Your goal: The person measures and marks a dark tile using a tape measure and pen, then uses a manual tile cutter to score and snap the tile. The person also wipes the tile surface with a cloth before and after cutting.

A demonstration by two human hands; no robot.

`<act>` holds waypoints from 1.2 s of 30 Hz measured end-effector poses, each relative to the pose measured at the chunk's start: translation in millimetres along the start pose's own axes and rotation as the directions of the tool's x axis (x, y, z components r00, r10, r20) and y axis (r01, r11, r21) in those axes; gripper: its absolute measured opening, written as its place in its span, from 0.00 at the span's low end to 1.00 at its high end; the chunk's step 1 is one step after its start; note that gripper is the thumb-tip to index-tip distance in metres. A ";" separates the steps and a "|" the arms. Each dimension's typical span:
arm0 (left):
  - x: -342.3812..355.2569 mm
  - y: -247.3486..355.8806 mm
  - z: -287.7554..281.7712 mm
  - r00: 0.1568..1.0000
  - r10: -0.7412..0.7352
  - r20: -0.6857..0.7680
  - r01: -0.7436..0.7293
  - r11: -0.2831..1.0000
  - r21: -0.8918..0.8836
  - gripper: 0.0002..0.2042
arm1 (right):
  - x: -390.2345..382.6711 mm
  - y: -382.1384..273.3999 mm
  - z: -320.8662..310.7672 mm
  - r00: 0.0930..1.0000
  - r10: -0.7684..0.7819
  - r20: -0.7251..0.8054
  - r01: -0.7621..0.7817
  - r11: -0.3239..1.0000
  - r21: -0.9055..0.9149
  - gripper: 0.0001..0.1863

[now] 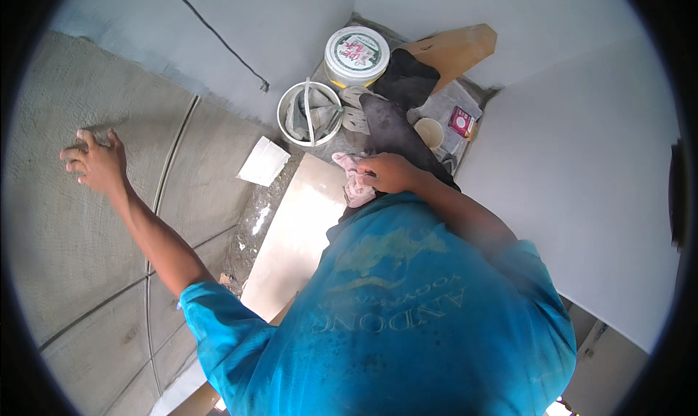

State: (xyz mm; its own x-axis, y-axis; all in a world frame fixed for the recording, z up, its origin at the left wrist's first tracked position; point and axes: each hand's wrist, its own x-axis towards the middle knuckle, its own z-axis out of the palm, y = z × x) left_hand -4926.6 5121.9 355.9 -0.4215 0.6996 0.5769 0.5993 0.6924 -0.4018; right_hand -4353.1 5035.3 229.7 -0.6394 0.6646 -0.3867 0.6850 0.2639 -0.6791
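The room has smooth pale grey walls (567, 154); on the person's left lies a rough grey surface (80, 249) crossed by dark straight lines. The visible strip of grey floor (254, 216) carries white spots.

A crumpled pale pink cloth (356, 189) is located in front of the person's body, just beyond the hem of a teal short-sleeved shirt (378, 300). The right hand (392, 173) grips this cloth, its fingers bent around the bunched fabric. The left hand (103, 162) is extended well away to the left, fingers spread and slightly curled, holding nothing; it is over the rough surface, and contact cannot be confirmed.

Next to the cloth, a large flat pale board (294, 227) extends toward the body. A small white rectangular sheet-like piece (264, 162) lies near the board's far end. Beyond the cloth stands an open white round bucket (282, 125) with a raised handle and grey material inside. Just behind it is a white lidded tub (357, 51) with a yellow lower edge. To the right of these are noted a black crumpled item (407, 78), a brown cardboard piece (462, 49), a beige round cup (429, 133) and a small red box (459, 122). A thin black cable (218, 41) runs across the far wall.
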 end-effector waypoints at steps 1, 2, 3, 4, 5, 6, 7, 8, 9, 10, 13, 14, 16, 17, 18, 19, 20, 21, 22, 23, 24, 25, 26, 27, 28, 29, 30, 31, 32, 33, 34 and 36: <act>-1.6 -1.8 3.0 1.000 0.002 -0.003 -0.002 1.000 0.016 0.35 | 0.4 1.1 -0.1 1.000 0.014 0.006 -0.014 1.000 0.000 0.14; -3.3 -3.5 6.0 1.000 0.005 -0.006 -0.005 0.999 0.032 0.35 | -0.6 3.0 2.5 1.000 0.014 -0.001 -0.014 1.000 0.004 0.14; -5.3 -5.9 8.8 1.000 0.013 -0.022 -0.012 1.000 0.013 0.35 | -3.6 4.2 7.5 1.000 0.014 -0.005 -0.014 1.000 0.011 0.14; -7.0 -8.3 11.5 0.999 0.020 -0.037 -0.020 1.000 -0.006 0.35 | -6.7 5.7 11.3 1.000 0.016 -0.009 -0.016 1.000 0.018 0.14; -8.6 -9.4 13.6 0.998 0.027 -0.052 -0.029 0.999 -0.025 0.35 | -9.8 8.1 13.6 0.999 0.020 -0.028 -0.019 0.999 0.043 0.15; -9.2 -9.9 14.0 0.998 0.025 -0.051 -0.026 1.000 -0.006 0.34 | -12.0 8.8 13.6 0.999 0.022 -0.047 -0.019 0.997 0.068 0.15; -9.5 -9.6 14.0 0.998 0.023 -0.050 -0.023 1.000 0.013 0.34 | -13.7 9.9 12.7 0.998 0.025 -0.065 -0.019 0.995 0.093 0.15; -9.6 -9.6 14.2 0.999 0.022 -0.048 -0.020 0.999 0.032 0.33 | -15.6 11.5 10.3 0.996 0.062 -0.059 -0.055 0.992 0.110 0.15; -7.9 -13.8 15.6 0.997 0.022 -0.070 -0.021 1.000 0.014 0.32 | -16.8 9.9 4.8 0.994 0.094 -0.052 -0.087 0.988 0.128 0.15; -5.5 -16.6 20.4 0.996 0.023 -0.090 -0.024 1.000 -0.009 0.32 | -18.6 11.2 0.8 0.990 0.131 -0.045 -0.123 0.982 0.144 0.15; 0.9 -12.1 27.3 0.989 0.035 -0.141 -0.040 0.999 -0.030 0.30 | -19.8 30.0 -1.5 0.982 0.126 -0.138 -0.108 0.985 0.132 0.15; 2.5 -8.1 28.2 0.987 0.040 -0.157 -0.045 0.999 -0.028 0.30 | -21.1 35.6 -2.8 0.981 0.140 -0.136 -0.122 0.984 0.129 0.15; 6.7 -2.4 24.9 0.989 0.036 -0.142 -0.041 0.999 -0.033 0.30 | -20.4 39.3 -9.1 0.980 0.156 -0.126 -0.140 0.981 0.131 0.15; 8.0 0.5 23.3 0.990 0.033 -0.135 -0.038 0.999 -0.034 0.30 | -19.4 43.5 -9.9 0.978 0.164 -0.132 -0.145 0.979 0.141 0.15; 8.7 4.6 20.6 0.993 0.029 -0.118 -0.035 0.998 -0.048 0.30 | -18.6 47.6 -10.7 0.975 0.172 -0.139 -0.151 0.977 0.152 0.15; 8.6 9.0 16.9 0.995 0.024 -0.101 -0.030 0.998 -0.061 0.30 | -17.8 51.3 -12.0 0.973 0.181 -0.146 -0.157 0.974 0.162 0.15; 8.7 12.7 14.2 0.996 0.020 -0.084 -0.026 0.997 -0.074 0.31 | -17.1 54.5 -13.6 0.975 0.170 -0.145 -0.147 0.977 0.153 0.15; 9.2 15.6 13.3 0.996 0.032 -0.087 -0.036 0.998 -0.055 0.31 | -16.0 56.6 -16.0 0.977 0.159 -0.144 -0.138 0.980 0.145 0.14; 9.3 17.7 13.4 0.995 0.044 -0.091 -0.047 0.998 -0.036 0.32 | -14.8 59.1 -17.8 0.979 0.147 -0.142 -0.128 0.982 0.136 0.13; 9.2 19.2 13.9 0.994 0.056 -0.093 -0.058 0.998 -0.016 0.33 | -13.6 63.5 -17.3 0.980 0.153 -0.129 -0.133 0.979 0.157 0.13; 8.7 20.9 16.0 0.993 0.068 -0.101 -0.070 0.997 -0.022 0.33 | -12.5 68.9 -16.5 0.980 0.161 -0.117 -0.139 0.974 0.177 0.13; 7.9 21.3 19.3 0.991 0.080 -0.109 -0.083 0.996 -0.027 0.34 | -12.0 73.8 -15.9 0.980 0.168 -0.105 -0.145 0.970 0.196 0.12; 8.0 21.7 21.0 0.989 0.092 -0.117 -0.097 0.995 -0.033 0.34 | -12.9 77.7 -14.7 0.977 0.194 -0.088 -0.170 0.960 0.224 0.13; 9.0 23.2 20.7 0.988 0.102 -0.120 -0.108 0.993 -0.043 0.34 | -12.7 81.7 -14.9 0.974 0.216 -0.073 -0.192 0.950 0.248 0.14; 9.9 24.9 20.0 0.986 0.111 -0.123 -0.119 0.991 -0.054 0.34 | -12.7 86.0 -15.7 0.969 0.239 -0.057 -0.216 0.938 0.270 0.15; 11.5 27.6 19.6 0.985 0.121 -0.126 -0.130 0.989 -0.067 0.34 | -12.8 90.3 -16.4 0.966 0.250 -0.069 -0.223 0.935 0.277 0.15; 14.6 28.4 18.6 0.985 0.125 -0.123 -0.134 0.989 -0.068 0.34 | -13.9 91.5 -16.4 0.962 0.262 -0.079 -0.229 0.930 0.286 0.15; 18.3 29.6 17.9 0.984 0.130 -0.120 -0.139 0.988 -0.069 0.34 | -14.3 94.3 -17.9 0.958 0.273 -0.090 -0.236 0.926 0.296 0.15; 21.5 31.9 17.6 0.984 0.135 -0.118 -0.143 0.987 -0.070 0.34 | -14.4 99.2 -21.5 0.954 0.293 -0.071 -0.259 0.917 0.303 0.15; 22.5 34.9 17.0 0.984 0.130 -0.119 -0.141 0.986 -0.087 0.34 | -15.3 100.6 -27.4 0.948 0.313 -0.049 -0.284 0.907 0.310 0.15; 22.6 37.3 15.3 0.988 0.123 -0.092 -0.129 0.989 -0.071 0.34 | -16.6 102.1 -32.0 0.942 0.333 -0.028 -0.308 0.897 0.318 0.15; 22.3 42.2 10.3 0.994 0.105 -0.038 -0.107 0.994 -0.040 0.34 | -21.1 106.3 -36.6 0.943 0.328 -0.053 -0.296 0.902 0.313 0.15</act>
State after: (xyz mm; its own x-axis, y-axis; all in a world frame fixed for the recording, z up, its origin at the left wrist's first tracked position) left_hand -4917.7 5168.5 344.5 -0.3301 0.7613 0.5581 0.6674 0.6063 -0.4325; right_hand -4254.0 5074.9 188.5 -0.3594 0.7506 -0.5544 0.6980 -0.1780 -0.6936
